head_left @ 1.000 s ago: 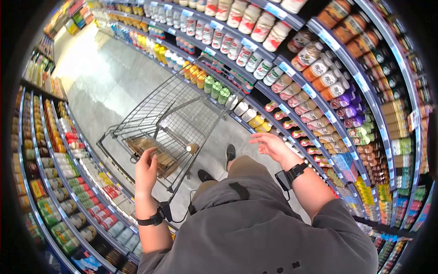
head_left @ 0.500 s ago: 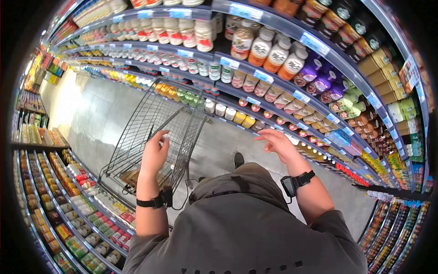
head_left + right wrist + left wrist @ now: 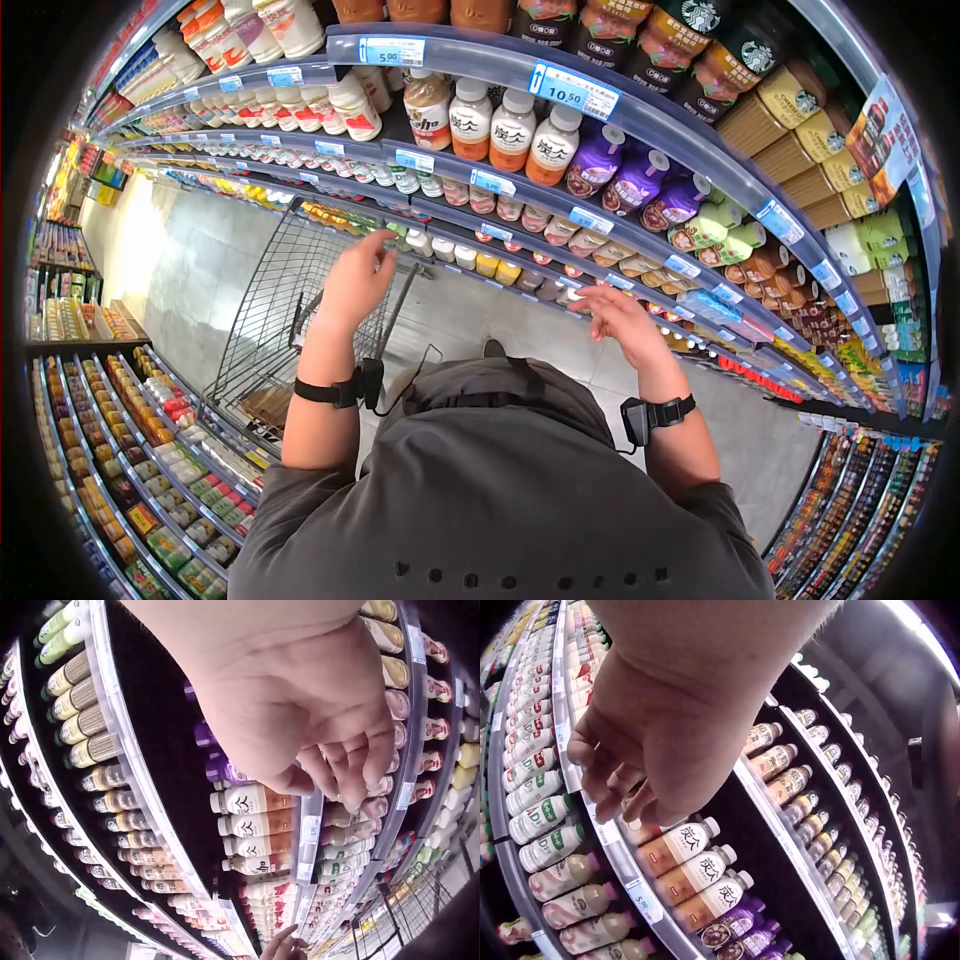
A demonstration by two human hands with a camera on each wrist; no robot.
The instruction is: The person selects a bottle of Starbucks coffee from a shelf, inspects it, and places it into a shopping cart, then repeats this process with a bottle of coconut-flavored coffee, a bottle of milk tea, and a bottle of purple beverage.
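Note:
My left hand (image 3: 358,280) is held out in front of the body with loosely bent fingers and nothing in them. The right hand (image 3: 620,322) is raised on the other side, empty, its fingers relaxed and spread. Both are before a shelf of bottled drinks. White-and-orange bottles (image 3: 512,130) stand beside purple bottles (image 3: 640,185) and a brown-labelled bottle (image 3: 427,112). In the left wrist view, the left hand (image 3: 652,742) overlaps the row with white-and-orange bottles (image 3: 705,870). The right wrist view has the right hand (image 3: 300,712) over a price-tagged shelf edge (image 3: 309,832).
A wire shopping cart (image 3: 275,290) stands to the left, with a brown item (image 3: 265,408) low in it. Another stocked shelf (image 3: 130,470) runs along the left side. More shelving (image 3: 860,500) is at the lower right. Grey floor (image 3: 455,305) lies between.
The head view has turned toward the drinks shelf, whose bottles now look larger and nearer. The cart has shifted left in view, partly behind the left arm. Both hands stay empty.

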